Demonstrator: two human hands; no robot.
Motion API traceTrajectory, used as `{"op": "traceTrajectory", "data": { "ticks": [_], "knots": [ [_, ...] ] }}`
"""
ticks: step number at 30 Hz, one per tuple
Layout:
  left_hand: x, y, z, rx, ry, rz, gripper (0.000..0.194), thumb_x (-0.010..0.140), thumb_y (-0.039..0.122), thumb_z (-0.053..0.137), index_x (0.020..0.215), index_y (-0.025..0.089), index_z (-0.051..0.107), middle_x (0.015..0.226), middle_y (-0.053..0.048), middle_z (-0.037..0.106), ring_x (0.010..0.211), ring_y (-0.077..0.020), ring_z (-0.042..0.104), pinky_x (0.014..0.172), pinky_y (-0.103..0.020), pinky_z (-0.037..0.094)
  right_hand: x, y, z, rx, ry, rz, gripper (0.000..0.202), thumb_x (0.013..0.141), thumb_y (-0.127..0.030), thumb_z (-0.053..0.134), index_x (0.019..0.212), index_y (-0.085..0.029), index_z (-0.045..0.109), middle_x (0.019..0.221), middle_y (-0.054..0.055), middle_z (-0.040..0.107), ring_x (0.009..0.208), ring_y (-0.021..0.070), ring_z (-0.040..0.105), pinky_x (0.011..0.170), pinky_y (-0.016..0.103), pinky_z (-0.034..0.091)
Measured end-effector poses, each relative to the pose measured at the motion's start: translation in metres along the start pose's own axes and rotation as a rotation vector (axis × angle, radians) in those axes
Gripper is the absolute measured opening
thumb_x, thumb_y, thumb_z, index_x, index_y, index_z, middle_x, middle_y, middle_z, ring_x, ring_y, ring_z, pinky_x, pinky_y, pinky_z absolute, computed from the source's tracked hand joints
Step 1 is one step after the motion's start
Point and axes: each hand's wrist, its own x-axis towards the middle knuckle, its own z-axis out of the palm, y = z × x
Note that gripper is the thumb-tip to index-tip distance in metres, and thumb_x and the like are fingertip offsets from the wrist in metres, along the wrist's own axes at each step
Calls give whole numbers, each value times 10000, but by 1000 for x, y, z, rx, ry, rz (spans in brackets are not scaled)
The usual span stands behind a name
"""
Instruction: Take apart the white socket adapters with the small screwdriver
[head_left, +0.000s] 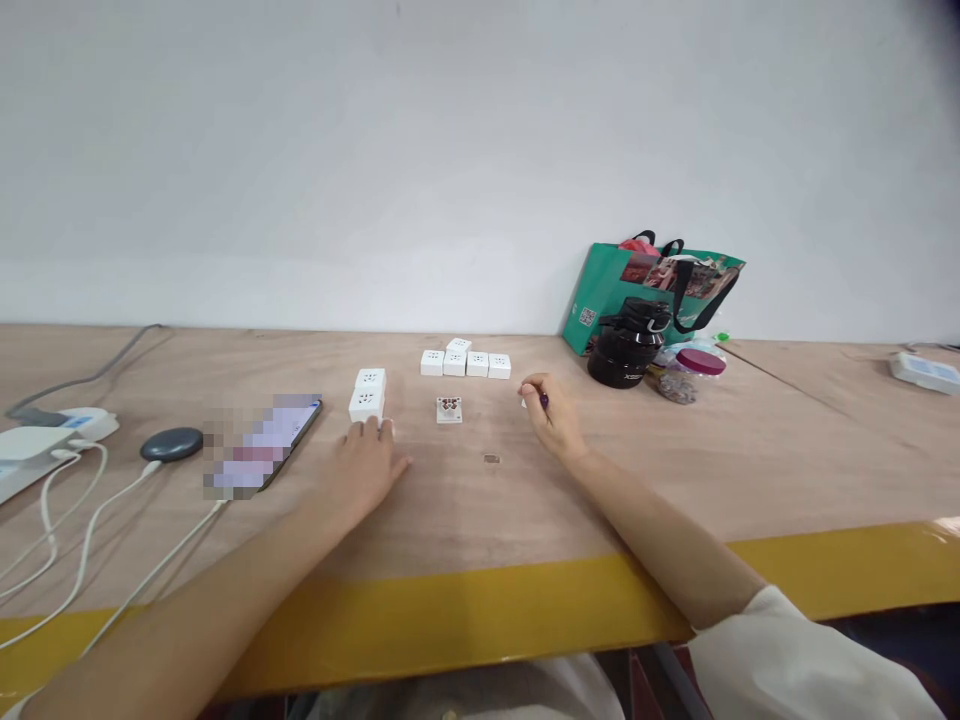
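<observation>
My left hand (365,462) rests palm down on the table, fingers spread, its fingertips at the near edge of a white socket block (366,403). Behind that block sits another one (370,379). Several more white blocks (454,363) form a row farther back, with one behind the row. Between my hands lies an open socket part (449,410) with its inner pieces showing. My right hand (551,412) is closed around a small purple-ended tool (544,400), mostly hidden by the fingers. Something small and white shows beside its fingertips.
A phone (266,445), a dark round device (172,444) and white cables lie at the left by a power strip (37,455). Back right are a green bag (600,280), a black flask (624,355) and a red-lidded jar (700,361). A small metallic piece (491,459) lies near the middle.
</observation>
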Motion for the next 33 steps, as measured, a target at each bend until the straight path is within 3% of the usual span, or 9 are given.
{"op": "traceTrajectory", "data": {
  "ticks": [5,9,20,26,29,33],
  "knots": [
    [-12,32,-3,-369,-42,314,450,828,371,564,1227,170,503,1225,-115,504,1096,-293,466,936,-417,394,-7,-39,5,674,66,324,311,879,-444,344,702,-201,426,510,-29,546,399,86,392,413,208,330],
    [-17,43,12,-719,-76,336,556,786,400,618,1283,242,423,1254,-60,454,1133,-239,459,960,-372,393,-12,-56,8,873,-1,454,356,832,-533,407,704,-201,419,480,-37,555,332,71,372,335,195,271],
    [-12,43,24,-783,-17,403,558,767,386,639,1276,283,434,1209,-40,472,1134,-245,430,969,-401,376,-20,-64,1,714,-49,170,362,869,-497,413,657,-204,387,482,-50,502,390,67,391,388,202,324],
    [-12,43,23,-804,-12,460,529,802,352,603,1285,259,409,1235,-40,450,1128,-235,433,970,-385,385,-23,-82,2,647,-227,-170,388,920,-496,257,838,-199,492,614,-20,496,514,94,453,500,248,398],
    [-13,43,22,-813,5,497,499,819,319,573,1283,256,398,1232,-48,443,1129,-235,430,954,-384,399,-21,-93,5,662,-277,-142,333,905,-489,323,826,-202,473,646,-26,465,541,92,441,516,249,396],
    [-13,42,24,-808,-9,510,508,808,324,583,1275,253,394,1235,-63,426,1114,-238,448,940,-383,411,-16,-95,4,756,-205,17,328,845,-493,463,699,-203,419,599,-48,432,511,81,428,495,235,391]
  ]
}}
